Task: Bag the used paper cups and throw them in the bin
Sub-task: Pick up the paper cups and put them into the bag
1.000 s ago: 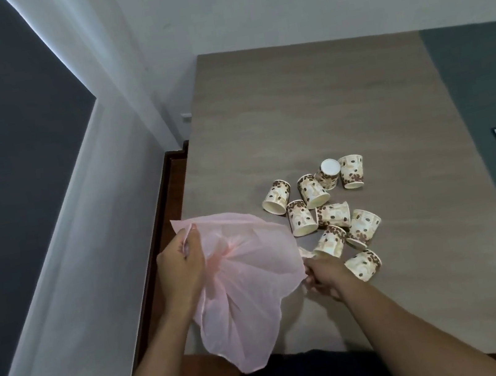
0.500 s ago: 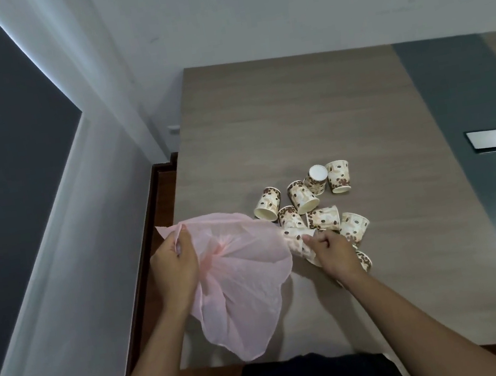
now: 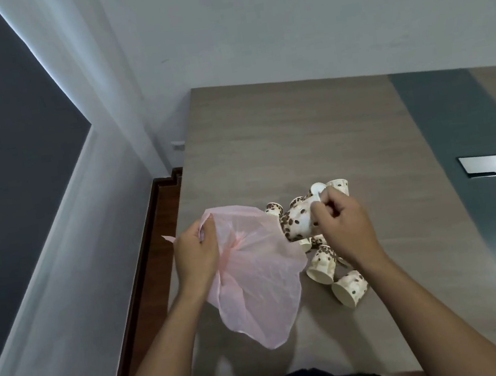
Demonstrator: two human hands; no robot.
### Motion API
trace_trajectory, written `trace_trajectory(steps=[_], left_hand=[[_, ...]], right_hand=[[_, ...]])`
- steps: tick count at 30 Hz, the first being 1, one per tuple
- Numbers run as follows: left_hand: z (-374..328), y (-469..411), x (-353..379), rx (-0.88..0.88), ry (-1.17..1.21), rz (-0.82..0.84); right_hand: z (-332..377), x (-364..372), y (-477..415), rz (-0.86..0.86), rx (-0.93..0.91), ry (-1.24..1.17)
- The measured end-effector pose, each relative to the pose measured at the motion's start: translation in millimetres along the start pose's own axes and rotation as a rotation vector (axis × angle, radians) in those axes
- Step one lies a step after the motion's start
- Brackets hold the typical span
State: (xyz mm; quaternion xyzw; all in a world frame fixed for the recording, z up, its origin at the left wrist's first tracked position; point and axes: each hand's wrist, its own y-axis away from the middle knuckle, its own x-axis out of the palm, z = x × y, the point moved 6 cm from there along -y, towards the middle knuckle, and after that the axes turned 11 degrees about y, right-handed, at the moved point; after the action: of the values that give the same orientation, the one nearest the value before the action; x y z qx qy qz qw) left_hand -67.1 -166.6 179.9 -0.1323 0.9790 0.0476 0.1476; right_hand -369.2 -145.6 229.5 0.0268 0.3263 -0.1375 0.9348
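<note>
The left hand (image 3: 197,256) is up over the left edge of the desk (image 3: 281,137). Its back faces us and its fingers are curled tight on the top edge of a thin pink plastic bag (image 3: 255,284). The bag hangs down from that hand and spreads out between the two arms.

The right hand (image 3: 345,227) is lifted too, with its fingers bent. It pinches one paper cup (image 3: 298,223) with brown spots. This cup is tipped on its side in the air between the two hands, just beside the top of the bag. I cannot tell if the cup touches the bag.

The other paper cups (image 3: 320,265) lie in a heap on the desk, under the right hand and past it. Two of them lie on their sides just beside the right wrist. A shiny silver plate (image 3: 495,165) sits in the desk, well off to the right of the right hand.
</note>
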Motion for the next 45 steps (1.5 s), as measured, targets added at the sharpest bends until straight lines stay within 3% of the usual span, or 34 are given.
trace_trajectory(steps=[2, 6, 13, 17, 21, 26, 31, 35, 42, 45], left_hand=[[-11, -2, 6, 0.012, -0.002, 0.023], [-28, 0, 20, -0.028, 0.077, 0.085], [-35, 10, 28, -0.077, 0.187, 0.177], [-28, 12, 15, -0.010, 0.131, 0.184], [13, 4, -9, 0.001, -0.097, 0.070], [62, 3, -25, -0.042, -0.240, 0.025], [86, 6, -23, -0.005, -0.395, 0.096], [95, 13, -17, -0.122, -0.448, 0.218], [81, 21, -1, -0.023, -0.463, 0.425], [85, 17, 4, -0.069, -0.412, 0.388]], right_hand=[[16, 24, 10, 0.176, -0.094, -0.031], [22, 94, 36, 0.469, -0.261, 0.173], [-14, 167, 48, 0.568, -0.157, 0.364], [-28, 168, 43, 0.525, -0.168, 0.349], [-57, 134, 32, 0.407, -0.104, 0.341], [-135, 79, 27, 0.206, 0.242, 0.416], [-227, 71, 56, 0.434, 0.573, 0.664], [-254, 71, 73, 0.494, 0.581, 0.734], [-259, 51, 70, 0.354, 0.554, 0.774], [-255, 15, 64, 0.127, 0.682, 0.647]])
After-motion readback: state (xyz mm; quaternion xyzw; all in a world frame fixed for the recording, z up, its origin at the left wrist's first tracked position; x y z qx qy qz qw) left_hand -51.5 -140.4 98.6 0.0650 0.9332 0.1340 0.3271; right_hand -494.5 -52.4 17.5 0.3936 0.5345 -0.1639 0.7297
